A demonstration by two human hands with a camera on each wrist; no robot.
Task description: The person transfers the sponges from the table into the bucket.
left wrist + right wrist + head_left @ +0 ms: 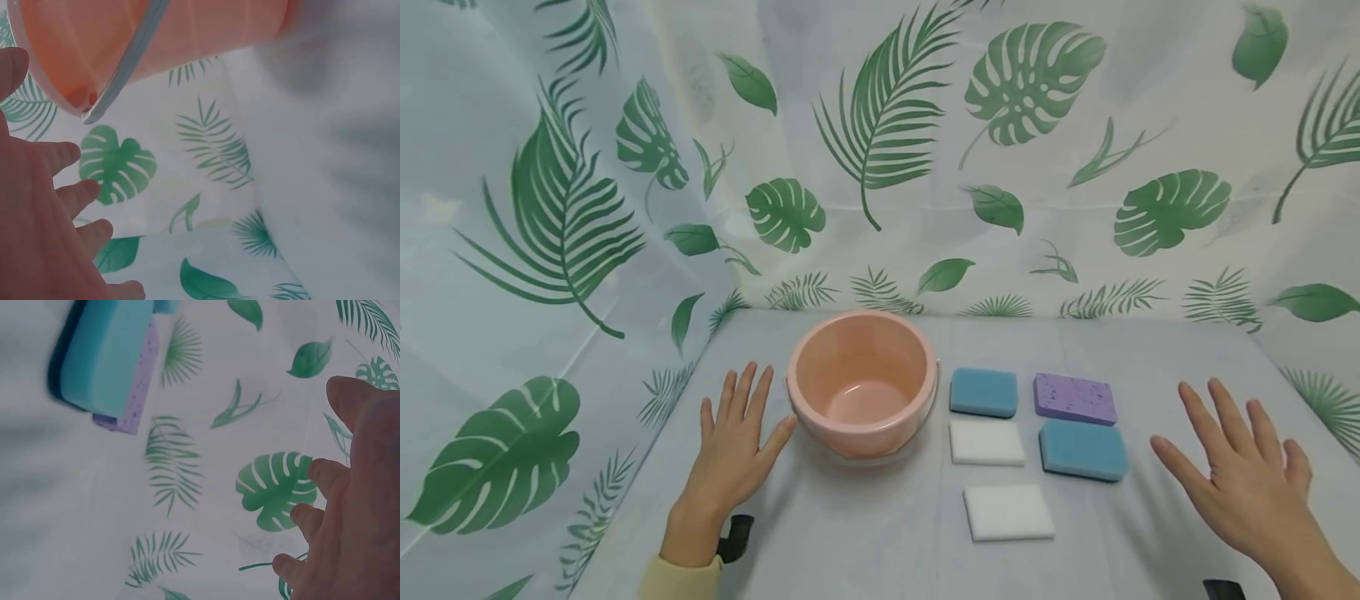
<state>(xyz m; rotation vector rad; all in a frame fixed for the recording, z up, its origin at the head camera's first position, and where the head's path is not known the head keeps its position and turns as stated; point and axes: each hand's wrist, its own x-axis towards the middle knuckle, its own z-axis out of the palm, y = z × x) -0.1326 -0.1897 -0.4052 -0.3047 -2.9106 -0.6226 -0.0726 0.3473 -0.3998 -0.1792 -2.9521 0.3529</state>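
Bucket (867, 439) is rnd & glossy, purple sponge (1075, 398) rect w/ pits.

The bucket (862, 440) is plain peach-pink with a paler, glossy rim, and its handle (128, 69) is grey. To its right, the far blue sponge (983, 392) and the nearer blue sponge (1083, 450) are both solid blue above a dark base layer. The purple sponge (1075, 398), far right of the group, is lilac, speckled with darker spots. The middle white sponge (987, 442) and the nearest white sponge (1008, 512) are plain white. The worktop (865, 533) is unpatterned pale grey. Behind and at both sides, the backdrop sheet (917, 242) is whitish, scattered with green palm fronds (867, 150), split monstera leaves and simple pointed leaves. At near left, the sleeve (681, 579) is pale yellow.
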